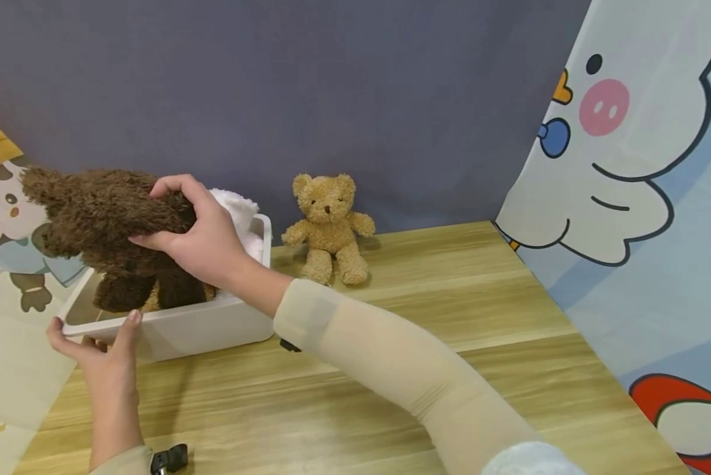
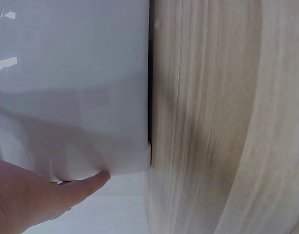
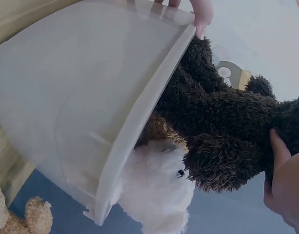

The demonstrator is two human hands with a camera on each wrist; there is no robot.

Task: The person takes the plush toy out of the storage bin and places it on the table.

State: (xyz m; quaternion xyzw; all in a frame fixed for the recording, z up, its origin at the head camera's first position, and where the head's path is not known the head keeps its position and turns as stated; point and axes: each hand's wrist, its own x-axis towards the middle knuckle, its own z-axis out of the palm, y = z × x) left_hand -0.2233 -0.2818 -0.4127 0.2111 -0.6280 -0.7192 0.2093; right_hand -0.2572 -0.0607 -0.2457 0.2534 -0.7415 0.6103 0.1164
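Dark brown plush (image 1: 108,214) lies leftward of the right hand (image 1: 206,241), the nearer one, its body grasped between thumb and fingers; long axis slants up from the box (image 1: 206,330), lower end inside the rim. Left hand (image 1: 107,356) grips the box's near left corner. Box also holds a white plush (image 1: 236,204); tan bear (image 1: 328,227) sits outside.

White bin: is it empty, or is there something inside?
Not empty: the bin holds a white plush toy, and the legs of the brown plush toy in the right hand reach inside.
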